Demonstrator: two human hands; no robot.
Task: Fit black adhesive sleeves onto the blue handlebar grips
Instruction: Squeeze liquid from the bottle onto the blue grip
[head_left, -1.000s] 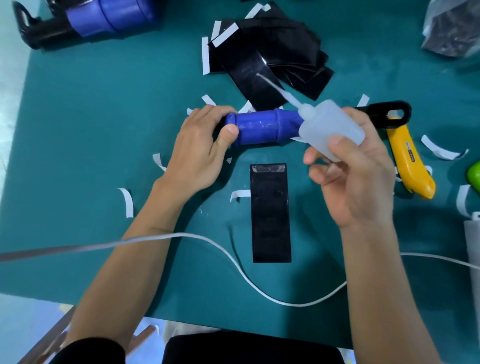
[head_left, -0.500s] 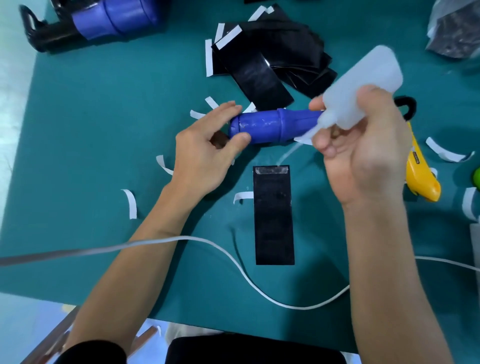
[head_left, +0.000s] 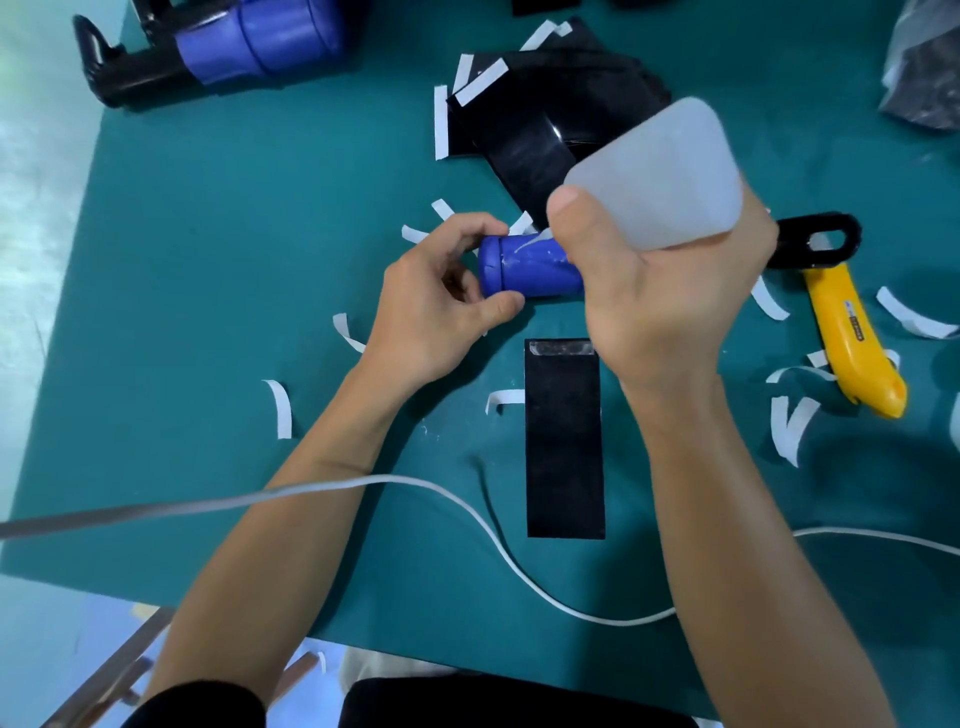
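A blue handlebar grip (head_left: 524, 265) lies on its side on the green mat (head_left: 208, 312), its black end (head_left: 815, 241) poking out to the right. My left hand (head_left: 441, 306) grips the grip's left end between thumb and fingers. My right hand (head_left: 660, 291) holds a translucent squeeze bottle (head_left: 660, 171) tipped upside down, its thin nozzle touching the top of the blue grip. A flat black adhesive sleeve (head_left: 565, 441) lies on the mat just below the grip. More black sleeves (head_left: 545, 109) are piled behind.
A yellow utility knife (head_left: 852, 343) lies at the right. Another blue grip on a black handle (head_left: 223, 52) rests at the top left. Several white backing strips (head_left: 280, 408) are scattered about. A white cable (head_left: 467, 504) crosses the front. A plastic bag (head_left: 924, 67) sits top right.
My right hand has tipped the bottle from nozzle-up to upside down and brought the nozzle onto the blue grip. My left hand stays on the grip's left end.
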